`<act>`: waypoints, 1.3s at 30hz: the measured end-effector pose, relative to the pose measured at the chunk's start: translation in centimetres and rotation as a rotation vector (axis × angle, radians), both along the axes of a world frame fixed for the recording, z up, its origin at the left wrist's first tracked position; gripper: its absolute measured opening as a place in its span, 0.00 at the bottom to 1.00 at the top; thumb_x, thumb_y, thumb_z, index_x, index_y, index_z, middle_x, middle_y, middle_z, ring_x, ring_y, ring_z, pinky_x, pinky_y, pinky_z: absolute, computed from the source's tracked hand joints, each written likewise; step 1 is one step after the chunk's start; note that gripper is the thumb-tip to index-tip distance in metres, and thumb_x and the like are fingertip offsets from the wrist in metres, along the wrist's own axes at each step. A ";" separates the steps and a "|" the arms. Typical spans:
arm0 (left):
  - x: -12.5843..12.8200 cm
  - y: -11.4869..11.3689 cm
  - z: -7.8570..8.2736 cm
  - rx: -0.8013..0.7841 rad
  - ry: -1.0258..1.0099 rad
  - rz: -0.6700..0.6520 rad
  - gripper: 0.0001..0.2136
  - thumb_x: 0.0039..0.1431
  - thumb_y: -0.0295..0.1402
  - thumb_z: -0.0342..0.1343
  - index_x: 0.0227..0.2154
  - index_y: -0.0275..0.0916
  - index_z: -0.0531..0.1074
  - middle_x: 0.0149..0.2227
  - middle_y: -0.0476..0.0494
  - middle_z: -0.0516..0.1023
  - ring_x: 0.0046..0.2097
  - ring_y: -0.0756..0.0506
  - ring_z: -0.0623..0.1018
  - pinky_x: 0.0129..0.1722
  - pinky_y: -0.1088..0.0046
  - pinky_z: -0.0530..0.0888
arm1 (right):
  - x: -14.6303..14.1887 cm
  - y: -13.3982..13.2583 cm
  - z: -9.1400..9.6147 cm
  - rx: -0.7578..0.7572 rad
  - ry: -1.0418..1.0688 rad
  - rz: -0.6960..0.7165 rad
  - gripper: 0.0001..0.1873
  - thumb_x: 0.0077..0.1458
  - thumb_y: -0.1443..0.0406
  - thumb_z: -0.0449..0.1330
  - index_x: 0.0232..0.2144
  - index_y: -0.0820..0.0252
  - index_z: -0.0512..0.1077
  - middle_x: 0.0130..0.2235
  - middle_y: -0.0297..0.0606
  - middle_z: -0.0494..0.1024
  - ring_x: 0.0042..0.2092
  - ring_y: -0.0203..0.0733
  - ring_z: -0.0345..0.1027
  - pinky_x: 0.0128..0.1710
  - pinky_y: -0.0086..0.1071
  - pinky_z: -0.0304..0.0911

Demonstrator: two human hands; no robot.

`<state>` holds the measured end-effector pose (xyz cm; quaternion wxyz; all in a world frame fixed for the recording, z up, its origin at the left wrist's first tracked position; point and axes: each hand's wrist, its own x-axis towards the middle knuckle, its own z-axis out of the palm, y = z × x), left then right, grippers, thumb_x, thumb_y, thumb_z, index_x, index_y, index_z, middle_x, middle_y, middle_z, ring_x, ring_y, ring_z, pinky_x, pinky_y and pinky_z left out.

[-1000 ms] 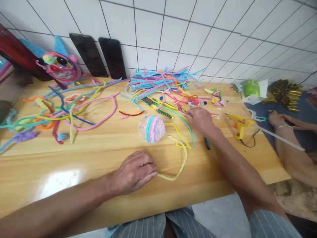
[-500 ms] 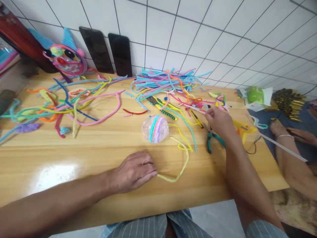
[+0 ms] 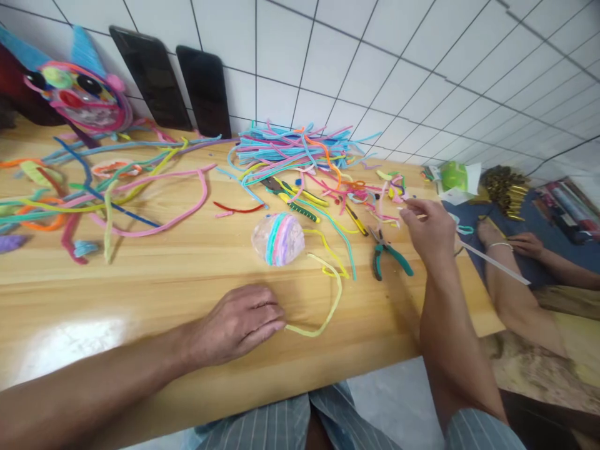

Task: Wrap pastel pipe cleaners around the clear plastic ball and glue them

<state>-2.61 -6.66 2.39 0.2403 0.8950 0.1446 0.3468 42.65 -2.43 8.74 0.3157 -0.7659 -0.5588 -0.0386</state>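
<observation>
My left hand (image 3: 239,322) rests on the wooden table (image 3: 140,294), fingers pressed together on one end of a yellow pipe cleaner (image 3: 328,306). The pipe cleaner loops away toward a small ball wrapped in pink, teal and purple pipe cleaners (image 3: 279,239). My right hand (image 3: 429,228) hovers at the table's right side with curled, pinched fingers; I cannot make out what they hold. Teal-handled pliers (image 3: 387,253) lie just left of that hand.
A heap of coloured pipe cleaners (image 3: 300,150) and a yellow-handled cutter (image 3: 293,201) lie behind the ball. Long strands (image 3: 140,206) spread left. A pipe-cleaner clown face (image 3: 77,94) and two phones (image 3: 204,90) lean on the tiled wall. Another person's arm (image 3: 510,275) is at right.
My right hand has moved right, away from the loose pipe cleaners and past the pliers, which it uncovered. My left hand has stayed on the yellow pipe cleaner. The view has shifted slightly.
</observation>
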 end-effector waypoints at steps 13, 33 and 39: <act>0.1 0.0 -0.3 -0.001 0.015 -0.046 0.10 0.81 0.32 0.53 0.42 0.40 0.77 0.35 0.46 0.81 0.34 0.46 0.79 0.37 0.70 0.73 | -8.3 2.6 -1.2 -0.490 -0.228 0.318 0.10 0.65 0.67 0.57 0.32 0.56 0.78 0.41 0.46 0.86 0.44 0.49 0.78 0.45 0.38 0.68; -1.1 0.6 -1.1 -0.069 -0.164 0.453 0.21 0.75 0.36 0.62 0.67 0.47 0.67 0.62 0.37 0.76 0.63 0.38 0.77 0.64 0.53 0.77 | -5.2 -13.3 2.5 -0.723 0.301 0.369 0.16 0.60 0.50 0.61 0.28 0.52 0.74 0.28 0.35 0.77 0.31 0.44 0.68 0.33 0.37 0.62; -1.0 2.1 -2.1 -0.213 -0.176 0.540 0.33 0.71 0.46 0.68 0.73 0.53 0.61 0.70 0.36 0.69 0.73 0.32 0.71 0.73 0.39 0.70 | -3.3 -11.3 2.0 -0.425 0.214 0.157 0.17 0.61 0.48 0.62 0.33 0.52 0.81 0.33 0.39 0.85 0.34 0.47 0.75 0.37 0.39 0.67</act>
